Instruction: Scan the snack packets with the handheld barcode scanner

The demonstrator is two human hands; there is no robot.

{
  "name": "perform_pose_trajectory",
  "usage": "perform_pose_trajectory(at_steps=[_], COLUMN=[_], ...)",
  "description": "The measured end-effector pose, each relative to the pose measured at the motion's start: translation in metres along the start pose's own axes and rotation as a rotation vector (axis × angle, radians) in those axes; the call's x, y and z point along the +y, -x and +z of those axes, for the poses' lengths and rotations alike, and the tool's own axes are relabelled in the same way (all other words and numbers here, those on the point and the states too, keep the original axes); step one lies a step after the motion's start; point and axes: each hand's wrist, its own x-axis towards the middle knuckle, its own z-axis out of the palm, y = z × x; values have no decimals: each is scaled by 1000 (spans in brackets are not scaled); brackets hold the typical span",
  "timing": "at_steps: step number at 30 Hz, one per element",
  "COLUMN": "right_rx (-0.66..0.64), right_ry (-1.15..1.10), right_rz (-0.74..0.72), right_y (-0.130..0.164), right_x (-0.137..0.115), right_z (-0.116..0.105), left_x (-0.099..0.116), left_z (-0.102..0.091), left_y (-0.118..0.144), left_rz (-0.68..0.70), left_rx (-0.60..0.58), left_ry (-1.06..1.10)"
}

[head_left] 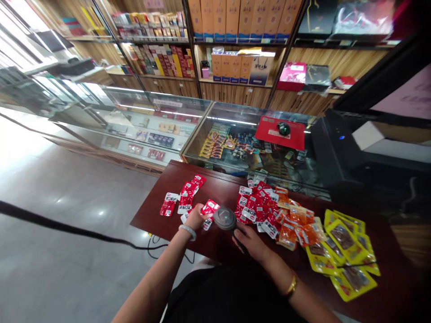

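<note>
Shelves (235, 45) of boxed goods fill the wall ahead of us, and below them runs a glass counter (168, 116) with small wares laid out inside. A red mat (279, 134) lies on the glass to the right, with a dark mouse (283, 128) on it. Just right of that we see a black machine (340, 152).

Nearer to us stands a dark red table (151, 215). A black cable (67, 229) crosses the grey floor to its left.

On the table we have three groups of snack packets. At the right lie yellow packets (346, 251), overlapping one another. Beside them sit orange packets (296, 229), touching a heap of red packets (259, 204) in the middle. Well apart on the left, a few more red ones lie in a loose row (182, 197).

Our left hand (195, 217), a pale bangle on its wrist, is closed on a single red packet (209, 207), pinching it just above the tabletop between the row and the heap. Our right hand (251, 242), a gold bangle at its wrist, is wrapped around the handle of a grey scanner (225, 217), whose head sits just beside the pinched packet, with a small green light on top.
</note>
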Motion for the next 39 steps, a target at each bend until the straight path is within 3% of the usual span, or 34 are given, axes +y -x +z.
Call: perform_pose_trajectory(at_steps=[4, 9, 11, 13, 15, 17, 20, 22, 26, 30, 34, 39], right_rx=[9, -2, -12, -18, -20, -25, -28, -25, 6, 46, 53, 53], right_ry=[22, 4, -3, 3, 13, 22, 36, 50, 48, 22, -18, -40], right_rz=[-13, 3, 9, 17, 35, 54, 72, 72, 79, 94, 75, 69], right_y=[0, -2, -3, -5, -7, -9, -12, -13, -12, -10, -9, -8], right_x=[1, 1, 0, -1, 1, 3, 8, 10, 9, 4, 2, 2], right_z=[-2, 0, 3, 6, 8, 9, 10, 11, 11, 11, 11, 9], left_x=[4, 23, 21, 10, -4, -16, -25, -27, -27, -24, -22, -25], left_z=[13, 24, 14, -1, -14, -22, -23, -19, -4, 14, 21, 15], left_y=[-3, 3, 9, 15, 20, 24, 25, 24, 24, 24, 20, 14], left_rz=[-64, 139, 103, -39, -185, -266, -258, -229, -197, -131, -56, -64], left_rx=[12, -233, -137, 53, 160, 157, 124, 80, -41, -5, 6, 23], left_ry=[94, 364, 191, -151, -470, -642, -700, -631, -282, -53, -19, -28])
